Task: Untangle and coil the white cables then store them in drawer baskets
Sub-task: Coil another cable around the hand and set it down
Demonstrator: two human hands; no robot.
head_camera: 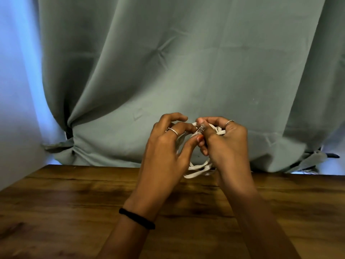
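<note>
My left hand (168,144) and right hand (224,139) grip the white cable coil (197,170); its clear plug (201,129) at 12 o'clock could slip, springing loops loose.

A dark brown wooden worktop (65,212) with streaky grain fills the lower part of the view. Behind it hangs a sage-green fabric curtain (186,62), creased and gathered into folds low on the left, its hem bunched along the worktop's far edge. To the left of the curtain stands a pale wall (16,90) washed in bluish light.
</note>
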